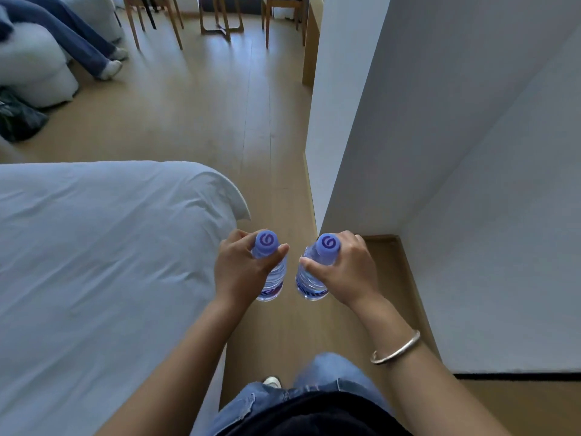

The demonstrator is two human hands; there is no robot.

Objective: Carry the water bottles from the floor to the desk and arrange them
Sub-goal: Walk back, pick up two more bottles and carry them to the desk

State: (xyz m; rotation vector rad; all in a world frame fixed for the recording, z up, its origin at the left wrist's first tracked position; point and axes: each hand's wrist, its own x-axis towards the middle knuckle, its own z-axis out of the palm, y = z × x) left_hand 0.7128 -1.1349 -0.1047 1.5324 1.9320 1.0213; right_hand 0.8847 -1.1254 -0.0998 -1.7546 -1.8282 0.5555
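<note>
Wood-plank floor (pixel 276 127) in a narrow passage between white bed (pixel 94 262) and white wall (pixel 424 152). Nearest: jeans (pixel 330 376), silver bangle (pixel 396 348) on right wrist. Left hand (pixel 242 269) wrapped around neck of left water bottle (pixel 272 272), purple cap up. Right hand (pixel 345 272) gripping right water bottle (pixel 311 278) the same way. Both bottles upright, in the air above floor, near each other, not touching. Farther: wooden chairs (pixel 151 17), seated person's legs (pixel 78 42) at upper left.
</note>
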